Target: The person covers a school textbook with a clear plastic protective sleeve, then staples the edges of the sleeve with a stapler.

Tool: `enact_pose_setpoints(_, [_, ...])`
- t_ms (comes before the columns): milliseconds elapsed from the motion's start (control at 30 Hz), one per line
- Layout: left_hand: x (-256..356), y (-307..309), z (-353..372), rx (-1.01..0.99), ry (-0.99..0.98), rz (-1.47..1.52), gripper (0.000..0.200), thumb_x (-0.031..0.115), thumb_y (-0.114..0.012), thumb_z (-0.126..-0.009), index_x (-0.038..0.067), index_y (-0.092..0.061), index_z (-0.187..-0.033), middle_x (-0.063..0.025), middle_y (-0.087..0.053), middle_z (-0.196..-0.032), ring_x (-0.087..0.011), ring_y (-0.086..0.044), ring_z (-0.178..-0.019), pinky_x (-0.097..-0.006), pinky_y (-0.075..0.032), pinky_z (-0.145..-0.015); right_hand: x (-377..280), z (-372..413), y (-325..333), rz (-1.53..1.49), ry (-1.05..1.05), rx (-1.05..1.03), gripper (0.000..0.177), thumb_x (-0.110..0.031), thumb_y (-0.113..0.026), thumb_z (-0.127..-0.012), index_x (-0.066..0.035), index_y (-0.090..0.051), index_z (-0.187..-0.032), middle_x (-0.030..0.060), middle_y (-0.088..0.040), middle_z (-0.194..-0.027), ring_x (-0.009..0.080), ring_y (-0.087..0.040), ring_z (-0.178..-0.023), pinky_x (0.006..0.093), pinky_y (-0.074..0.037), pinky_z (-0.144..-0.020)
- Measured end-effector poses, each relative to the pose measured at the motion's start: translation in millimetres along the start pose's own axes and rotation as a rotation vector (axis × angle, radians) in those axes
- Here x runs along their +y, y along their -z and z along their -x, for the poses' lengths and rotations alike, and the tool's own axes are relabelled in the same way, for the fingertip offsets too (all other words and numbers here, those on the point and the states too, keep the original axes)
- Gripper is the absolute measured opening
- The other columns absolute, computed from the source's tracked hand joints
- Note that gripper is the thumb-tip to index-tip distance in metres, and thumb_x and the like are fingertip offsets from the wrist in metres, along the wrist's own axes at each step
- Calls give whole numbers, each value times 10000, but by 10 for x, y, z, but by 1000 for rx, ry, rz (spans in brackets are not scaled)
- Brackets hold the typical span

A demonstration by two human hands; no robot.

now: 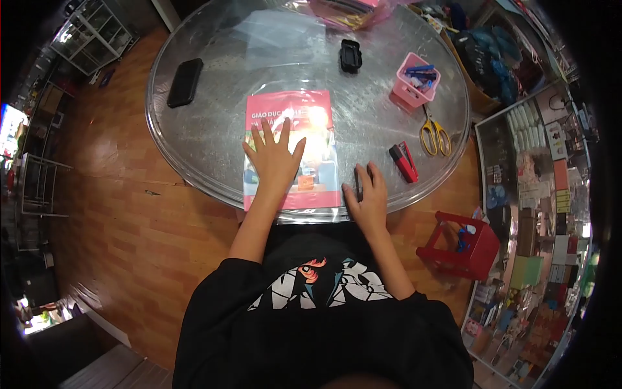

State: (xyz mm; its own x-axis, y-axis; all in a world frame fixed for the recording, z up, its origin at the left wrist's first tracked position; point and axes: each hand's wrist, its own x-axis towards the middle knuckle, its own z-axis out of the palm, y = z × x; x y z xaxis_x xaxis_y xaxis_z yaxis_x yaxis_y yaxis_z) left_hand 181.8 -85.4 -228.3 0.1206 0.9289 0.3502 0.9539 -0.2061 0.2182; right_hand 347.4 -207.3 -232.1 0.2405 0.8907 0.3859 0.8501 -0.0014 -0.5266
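Note:
A pink-covered book (311, 194) with a glossy, clear plastic cover lies on the round metal table (214, 139) close to its front edge. My left hand (275, 159) rests flat on the book's front, its fingers spread. To the right of the book, my right hand (369, 198) touches the tabletop near the rim, fingers apart, with nothing seen in it. A red stapler (404, 162) lies a little beyond my right hand. Clear plastic sheets (278, 39) are spread on the table behind the book.
Yellow-handled scissors (435, 136) lie by a pink basket (409, 94) of pens at the right. A black phone (185, 82) sits at the left, a small black case (350, 56) at the back. A red stool (457, 246) stands on the floor beside a glass display case (518, 253).

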Motion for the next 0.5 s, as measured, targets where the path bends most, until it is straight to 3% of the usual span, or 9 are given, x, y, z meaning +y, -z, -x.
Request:
enact_pose_setpoints(67, [-178, 192, -79, -265, 15, 152, 548, 466, -464, -790, 147, -424, -1234, -212, -349, -1274, -378, -295, -1183, -586, -200, -918, 19, 62, 2, 4, 67, -44, 422, -224, -592, -735, -18, -507, -1093, 228, -394, -1206, 365, -378, -1124, 420, -306, -927])
enact_pose_setpoints(100, [-600, 5, -172, -318, 123, 454, 556, 434, -509, -780, 95, -434, -1214, -216, -376, -1246, -361, -333, -1150, -553, -261, -892, 24, 86, 8, -26, 91, -34, 397, -216, -590, -736, -14, -520, -1071, 222, -418, -1188, 366, -397, -1111, 429, -313, -928])
enact_pose_setpoints(167, [-815, 400, -119, 101, 433, 0, 608, 396, -571, -749, 57, -402, -1225, -231, -370, -1246, -351, -325, -1166, -484, -282, -924, 90, 114, -8, -25, 133, -35, 378, -209, -588, -735, -12, -529, -1052, 211, -441, -1165, 363, -416, -1094, 434, -319, -923])
enact_pose_setpoints(233, [-1241, 373, 4, 267, 660, -177, 704, 378, -618, -729, 1, -329, -1249, -240, -374, -1238, -318, -314, -1188, -405, -273, -961, 105, 160, -30, 4, 190, 10, 327, -188, -583, -729, -9, -554, -1001, 177, -496, -1110, 348, -458, -1053, 442, -333, -912])
enact_pose_setpoints(267, [-1502, 245, 69, 271, 654, -180, 704, 378, -618, -729, 1, -329, -1249, -240, -374, -1238, -318, -314, -1188, -405, -273, -961, 92, 160, -36, -1, 186, 15, 327, -188, -583, -729, -9, -554, -1001, 177, -496, -1110, 348, -458, -1053, 442, -333, -912])
enact_pose_setpoints(333, [-1895, -32, 175, 295, 767, 626, 768, 328, -659, -719, -55, -260, -1252, -234, -401, -1213, -283, -352, -1167, -334, -283, -961, 61, 140, -41, 5, 165, 23, 321, -181, -586, -720, -14, -561, -993, 169, -504, -1101, 341, -467, -1048, 438, -340, -907])
enact_pose_setpoints(367, [-1884, -7, 175, 297, 764, 628, 768, 328, -659, -719, -55, -260, -1252, -234, -401, -1213, -283, -352, -1167, -334, -283, -961, 50, 131, -37, 6, 166, 27, 321, -181, -586, -720, -14, -561, -993, 169, -504, -1101, 341, -467, -1048, 438, -340, -907])
enact_pose_setpoints(433, [-1824, -4, 212, 337, 722, 1048, 718, 251, -670, -728, -95, -275, -1217, -202, -441, -1172, -256, -426, -1086, -317, -323, -923, 63, 133, -5, 19, 195, 21, 316, -172, -585, -715, -20, -565, -992, 167, -510, -1095, 332, -473, -1046, 434, -349, -902])
enact_pose_setpoints(500, [-1818, -6, 259, 334, 743, 1144, 677, 224, -669, -729, -92, -300, -1202, -187, -458, -1155, -246, -454, -1044, -305, -345, -898, 105, 152, 19, 15, 213, 20, 310, -167, -583, -714, -22, -569, -987, 166, -514, -1092, 327, -475, -1048, 433, -351, -901])
